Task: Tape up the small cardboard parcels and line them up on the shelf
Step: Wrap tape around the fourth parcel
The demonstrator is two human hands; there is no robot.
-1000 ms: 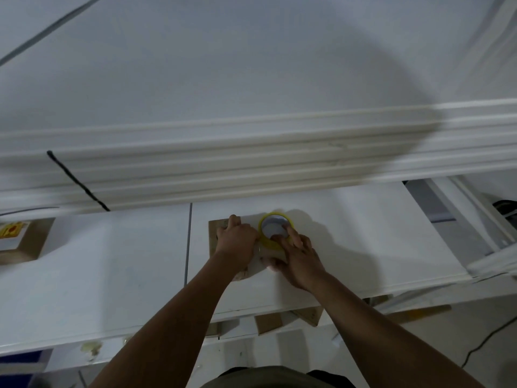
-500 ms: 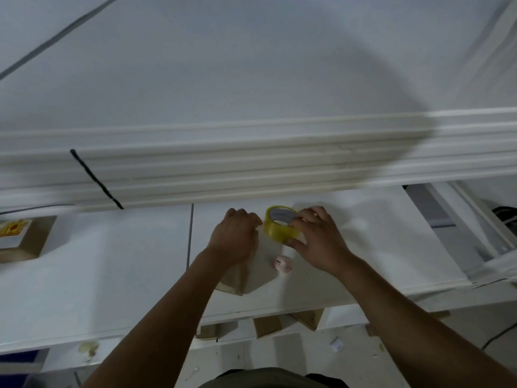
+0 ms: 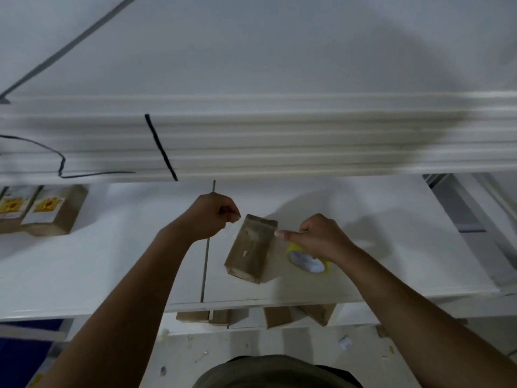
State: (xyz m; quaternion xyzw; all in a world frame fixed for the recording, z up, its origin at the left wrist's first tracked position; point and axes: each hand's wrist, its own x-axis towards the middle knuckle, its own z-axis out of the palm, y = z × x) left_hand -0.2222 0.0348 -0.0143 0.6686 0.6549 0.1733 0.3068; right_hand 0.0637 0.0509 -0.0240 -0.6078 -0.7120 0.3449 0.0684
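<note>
Right now we see the small brown cardboard parcel point(image 3: 251, 249) lying on the white shelf board point(image 3: 377, 247), between both hands. On the left hand point(image 3: 209, 217), fingers curled tight, thumb pinched to forefinger just beside the parcel's far corner; can't tell if it holds anything. On the right hand point(image 3: 321, 236), fingers curled, thumb tip on the parcel's edge. The yellow tape roll point(image 3: 306, 263) sits partly under that wrist, grip unclear.

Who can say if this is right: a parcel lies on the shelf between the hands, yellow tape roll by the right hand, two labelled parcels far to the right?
Not quite: the head view shows the two labelled parcels far to the left. The parcel does lie on the shelf between the left hand and right hand, yellow tape roll by the right.
</note>
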